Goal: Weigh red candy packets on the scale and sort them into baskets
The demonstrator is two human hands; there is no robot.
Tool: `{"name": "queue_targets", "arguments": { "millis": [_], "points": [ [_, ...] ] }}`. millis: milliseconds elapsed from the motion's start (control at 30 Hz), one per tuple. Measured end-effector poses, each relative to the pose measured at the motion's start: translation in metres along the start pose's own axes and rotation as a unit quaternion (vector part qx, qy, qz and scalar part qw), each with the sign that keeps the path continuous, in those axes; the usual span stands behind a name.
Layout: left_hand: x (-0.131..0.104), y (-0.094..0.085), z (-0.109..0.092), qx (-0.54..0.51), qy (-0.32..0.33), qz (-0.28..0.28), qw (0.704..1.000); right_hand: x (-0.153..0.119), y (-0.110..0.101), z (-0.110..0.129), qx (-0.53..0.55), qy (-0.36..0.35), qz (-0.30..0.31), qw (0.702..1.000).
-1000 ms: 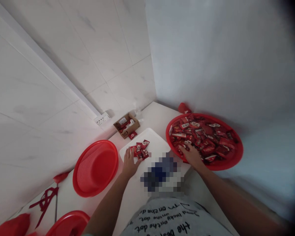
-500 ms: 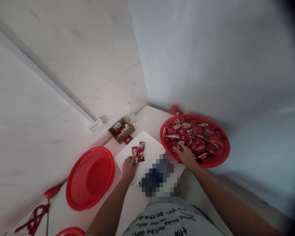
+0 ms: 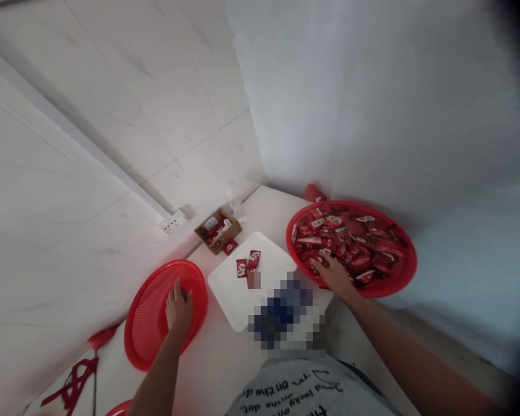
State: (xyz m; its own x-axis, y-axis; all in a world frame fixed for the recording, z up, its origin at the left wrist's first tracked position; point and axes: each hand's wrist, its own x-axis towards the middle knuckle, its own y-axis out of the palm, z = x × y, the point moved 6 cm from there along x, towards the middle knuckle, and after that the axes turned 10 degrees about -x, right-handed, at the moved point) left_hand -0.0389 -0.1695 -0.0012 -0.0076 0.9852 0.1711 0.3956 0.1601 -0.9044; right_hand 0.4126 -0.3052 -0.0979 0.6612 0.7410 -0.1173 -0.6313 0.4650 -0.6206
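Though small, squarish red packets (image 3: 241, 268) with white print.

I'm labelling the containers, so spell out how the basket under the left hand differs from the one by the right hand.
The left basket has mesh in its wall and looks nearly bare inside, while the right basket is heaped with red packets. The left hand is over the left basket's interior; the right hand reaches over the right basket's near rim. Both are red, with rounded rims.
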Motion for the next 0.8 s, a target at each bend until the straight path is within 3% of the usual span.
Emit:
{"name": "queue_targets", "arguments": {
  "millis": [67, 167, 333, 467, 600, 800],
  "points": [
    [-0.003, 0.004, 0.005, 0.065, 0.014, 0.009, 0.998, 0.0, -0.001, 0.001, 0.003, 0.0, -0.005, 1.0],
    [-0.008, 0.029, -0.007, 0.09, 0.073, 0.032, 0.993, -0.001, -0.002, 0.002, 0.014, 0.008, 0.0, 1.0],
    [-0.019, 0.088, -0.062, 0.023, 0.182, 0.135, 0.974, -0.005, 0.0, 0.003, 0.064, 0.032, 0.029, 0.997],
    [-0.026, 0.124, -0.101, -0.006, 0.217, 0.223, 0.95, -0.007, 0.003, 0.004, 0.122, 0.069, 0.049, 0.989],
    [-0.023, 0.141, -0.128, 0.013, 0.219, 0.262, 0.94, -0.008, 0.0, 0.008, 0.128, 0.077, 0.038, 0.988],
    [-0.009, 0.151, -0.161, 0.068, 0.227, 0.241, 0.941, -0.009, -0.001, 0.008, 0.143, 0.07, 0.032, 0.987]
  ]
}}
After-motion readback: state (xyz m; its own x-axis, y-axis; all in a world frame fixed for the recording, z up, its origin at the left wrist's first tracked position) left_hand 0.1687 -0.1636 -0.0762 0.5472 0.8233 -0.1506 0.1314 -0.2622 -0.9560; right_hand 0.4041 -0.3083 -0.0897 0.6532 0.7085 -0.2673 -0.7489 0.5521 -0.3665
